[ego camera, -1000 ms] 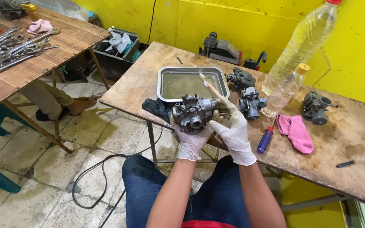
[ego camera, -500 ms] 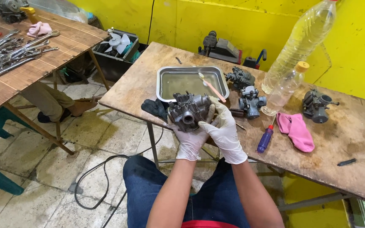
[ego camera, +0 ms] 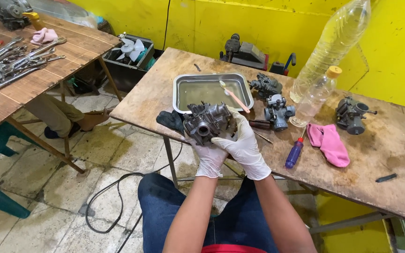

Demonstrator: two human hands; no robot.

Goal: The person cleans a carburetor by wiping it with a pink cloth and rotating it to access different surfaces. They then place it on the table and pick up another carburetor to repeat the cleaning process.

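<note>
Right now both gloved hands, left hand (ego camera: 210,157) under and right hand (ego camera: 243,146) alongside, clasp the carburetor (ego camera: 207,122) at the table's (ego camera: 399,154) near edge, beside the metal tray (ego camera: 180,89); grip it firmly and turn slowly

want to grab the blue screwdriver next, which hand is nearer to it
Right. The right hand grips the carburetor on the side facing the blue screwdriver; the left hand sits under the carburetor, farther away.

Grey metal carburetor (ego camera: 207,122) — grimy, round bore facing outward; held tilted above the near table edge, just before the tray.
</note>
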